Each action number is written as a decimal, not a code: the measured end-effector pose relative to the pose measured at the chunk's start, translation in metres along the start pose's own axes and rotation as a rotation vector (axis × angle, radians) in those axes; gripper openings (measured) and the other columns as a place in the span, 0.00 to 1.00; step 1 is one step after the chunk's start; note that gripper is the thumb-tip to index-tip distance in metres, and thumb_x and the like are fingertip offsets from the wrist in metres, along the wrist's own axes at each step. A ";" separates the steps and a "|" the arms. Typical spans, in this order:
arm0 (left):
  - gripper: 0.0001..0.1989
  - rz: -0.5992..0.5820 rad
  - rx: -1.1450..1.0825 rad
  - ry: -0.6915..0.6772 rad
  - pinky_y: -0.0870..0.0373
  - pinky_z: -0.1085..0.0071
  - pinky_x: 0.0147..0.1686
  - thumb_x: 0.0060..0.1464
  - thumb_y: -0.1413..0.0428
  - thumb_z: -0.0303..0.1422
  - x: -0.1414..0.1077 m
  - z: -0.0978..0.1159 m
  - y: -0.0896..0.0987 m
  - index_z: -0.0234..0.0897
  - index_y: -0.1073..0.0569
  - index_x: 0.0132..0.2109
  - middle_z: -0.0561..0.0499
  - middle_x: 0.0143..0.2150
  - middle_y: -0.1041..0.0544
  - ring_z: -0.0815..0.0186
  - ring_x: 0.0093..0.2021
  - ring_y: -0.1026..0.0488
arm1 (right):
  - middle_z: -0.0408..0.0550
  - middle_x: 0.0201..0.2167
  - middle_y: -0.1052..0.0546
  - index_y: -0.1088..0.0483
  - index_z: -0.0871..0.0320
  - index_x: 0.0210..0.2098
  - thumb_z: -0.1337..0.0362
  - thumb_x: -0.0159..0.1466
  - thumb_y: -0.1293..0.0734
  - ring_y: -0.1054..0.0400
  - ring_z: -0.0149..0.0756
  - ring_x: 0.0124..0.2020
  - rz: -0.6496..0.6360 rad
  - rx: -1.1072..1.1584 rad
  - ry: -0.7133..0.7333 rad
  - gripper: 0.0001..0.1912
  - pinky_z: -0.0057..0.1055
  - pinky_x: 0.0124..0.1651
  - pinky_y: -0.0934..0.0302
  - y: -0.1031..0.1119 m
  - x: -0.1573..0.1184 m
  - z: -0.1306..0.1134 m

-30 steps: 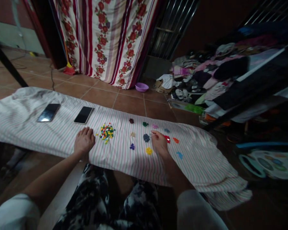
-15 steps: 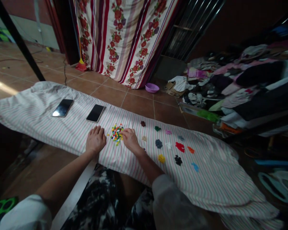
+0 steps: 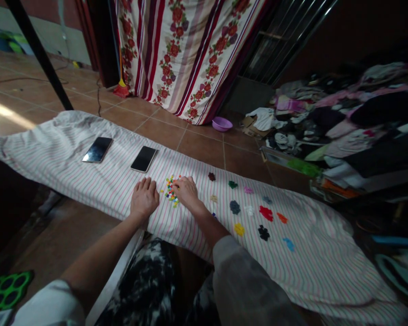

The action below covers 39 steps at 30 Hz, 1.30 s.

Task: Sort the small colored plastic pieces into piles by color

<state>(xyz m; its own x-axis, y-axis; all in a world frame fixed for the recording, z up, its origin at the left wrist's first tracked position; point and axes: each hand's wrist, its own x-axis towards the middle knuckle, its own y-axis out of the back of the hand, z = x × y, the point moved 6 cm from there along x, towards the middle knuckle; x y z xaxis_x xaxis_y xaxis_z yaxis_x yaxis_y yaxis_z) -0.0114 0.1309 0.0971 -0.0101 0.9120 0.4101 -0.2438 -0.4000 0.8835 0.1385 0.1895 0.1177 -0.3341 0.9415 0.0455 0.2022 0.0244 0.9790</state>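
A pile of small mixed-colour pieces lies on the striped cloth between my two hands. My right hand leans over its right side, fingertips bent together among the pieces. Whatever those fingers pinch is too small to make out. Just left of the pile, my left hand rests palm down on the cloth, fingers stretched out and holding nothing. To the right sit small single-colour heaps, among them a red heap, a yellow heap, a black heap and a dark grey heap. My right wrist partly hides a dark blue heap.
Two phones, a left phone and a right phone, lie on the striped cloth beyond my left hand. Past the cloth's far edge, a purple basin stands on the tiled floor. Heaped clothes fill the right background.
My right hand has shifted slightly left and farther over the mixed pile, covering more of it. My left hand stays on the cloth. The whole view has swung a little.
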 end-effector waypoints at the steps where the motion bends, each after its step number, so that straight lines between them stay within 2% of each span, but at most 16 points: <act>1: 0.20 0.000 0.005 0.001 0.41 0.54 0.62 0.61 0.56 0.32 0.000 0.000 0.000 0.31 0.28 0.54 0.37 0.60 0.29 0.51 0.63 0.35 | 0.52 0.43 0.23 0.20 0.55 0.41 0.61 0.68 0.40 0.38 0.41 0.48 -0.009 -0.011 -0.012 0.15 0.35 0.53 0.49 0.001 0.000 -0.001; 7: 0.21 -0.013 0.023 0.010 0.42 0.55 0.62 0.61 0.56 0.33 0.000 0.000 -0.002 0.30 0.28 0.55 0.37 0.61 0.29 0.50 0.63 0.36 | 0.53 0.44 0.23 0.20 0.54 0.40 0.60 0.65 0.37 0.38 0.43 0.49 -0.044 -0.018 -0.108 0.14 0.35 0.51 0.47 0.006 0.003 -0.007; 10: 0.21 -0.014 0.025 0.012 0.42 0.55 0.63 0.61 0.57 0.33 0.000 -0.001 -0.003 0.30 0.28 0.55 0.37 0.61 0.29 0.50 0.63 0.36 | 0.54 0.42 0.23 0.20 0.55 0.37 0.62 0.64 0.36 0.37 0.43 0.48 -0.018 -0.008 -0.132 0.12 0.36 0.50 0.46 0.004 0.006 -0.007; 14: 0.21 -0.007 0.008 0.018 0.42 0.54 0.62 0.61 0.56 0.33 0.000 -0.002 -0.004 0.32 0.28 0.55 0.37 0.61 0.29 0.51 0.64 0.36 | 0.54 0.38 0.23 0.21 0.54 0.32 0.64 0.63 0.36 0.36 0.43 0.45 0.053 0.057 -0.115 0.10 0.38 0.50 0.45 -0.001 0.008 -0.004; 19: 0.20 0.008 0.002 0.020 0.42 0.54 0.62 0.60 0.55 0.33 -0.001 -0.003 -0.004 0.33 0.28 0.55 0.39 0.60 0.28 0.52 0.63 0.36 | 0.51 0.38 0.23 0.22 0.55 0.32 0.64 0.63 0.36 0.35 0.39 0.45 0.102 0.146 -0.057 0.10 0.36 0.55 0.46 -0.006 0.004 0.004; 21: 0.20 0.003 -0.001 0.016 0.42 0.55 0.62 0.60 0.56 0.33 -0.001 -0.002 -0.003 0.33 0.28 0.54 0.39 0.60 0.29 0.52 0.64 0.36 | 0.49 0.39 0.22 0.23 0.54 0.33 0.64 0.63 0.36 0.33 0.38 0.44 0.131 0.218 -0.068 0.08 0.34 0.54 0.44 -0.006 0.001 0.009; 27: 0.20 -0.006 -0.012 0.028 0.42 0.54 0.63 0.61 0.56 0.33 -0.001 -0.001 -0.002 0.33 0.28 0.55 0.39 0.61 0.29 0.52 0.64 0.36 | 0.42 0.35 0.20 0.25 0.51 0.38 0.65 0.62 0.36 0.27 0.35 0.37 0.184 0.502 -0.208 0.08 0.29 0.41 0.38 -0.007 -0.012 0.026; 34: 0.20 -0.002 0.016 0.012 0.41 0.55 0.62 0.60 0.55 0.33 -0.001 -0.001 -0.002 0.33 0.28 0.54 0.38 0.60 0.28 0.52 0.63 0.35 | 0.41 0.30 0.21 0.27 0.53 0.36 0.64 0.59 0.36 0.26 0.34 0.33 0.259 0.809 -0.295 0.07 0.30 0.39 0.33 -0.016 -0.023 0.048; 39: 0.20 -0.011 -0.008 0.022 0.42 0.55 0.62 0.59 0.55 0.33 -0.001 -0.001 0.000 0.32 0.28 0.54 0.37 0.60 0.29 0.52 0.63 0.36 | 0.44 0.31 0.21 0.28 0.55 0.36 0.61 0.59 0.36 0.26 0.35 0.34 0.310 0.907 -0.301 0.08 0.31 0.38 0.32 -0.015 -0.035 0.061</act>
<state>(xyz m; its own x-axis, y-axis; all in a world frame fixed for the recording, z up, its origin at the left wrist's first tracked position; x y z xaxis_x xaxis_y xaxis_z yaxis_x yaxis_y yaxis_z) -0.0125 0.1301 0.0967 -0.0290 0.9183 0.3949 -0.2517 -0.3891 0.8862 0.2034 0.1767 0.0895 0.0733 0.9925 0.0979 0.9076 -0.1071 0.4060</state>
